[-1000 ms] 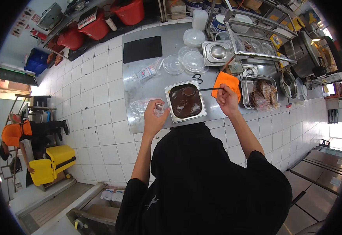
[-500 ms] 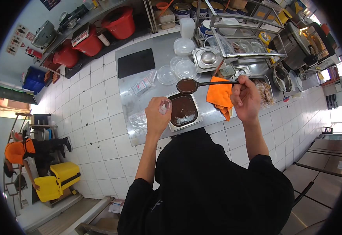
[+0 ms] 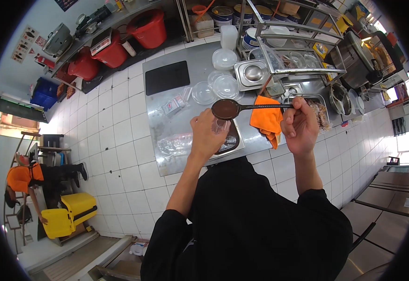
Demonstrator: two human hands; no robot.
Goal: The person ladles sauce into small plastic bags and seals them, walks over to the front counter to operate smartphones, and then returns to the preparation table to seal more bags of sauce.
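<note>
Spoon [image 3: 237, 108], black, round-bowled and long-handled, held roughly level, its bowl filled with smooth brown sauce [image 3: 225, 109]. Just below the bowl in view, a small clear plastic cup [image 3: 220, 125], thin-walled and round; whether touching the bowl, impossible to tell. In the right hand [image 3: 302, 126], the far end of the slim handle, pinched narrowly between thumb and forefinger, with the remaining fingers loosely curled. In the left hand [image 3: 208, 133], the cup, with thumb and fingers bent around its side; exact fingertip placing partly hidden. Behind the left hand, a squarish, shiny metal pan [image 3: 240, 143] with a flat rim, holding glossy dark-brown sauce, partly covered from sight. To the right of the pan, a bright orange, softly creased cloth [image 3: 266, 117] on a smooth grey metal table [image 3: 202, 65]. Toward the left, crinkled transparent plastic [image 3: 175, 144]; farther back, round clear plastic lids [image 3: 225, 86] and a flat black rectangular mat [image 3: 167, 77].
</note>
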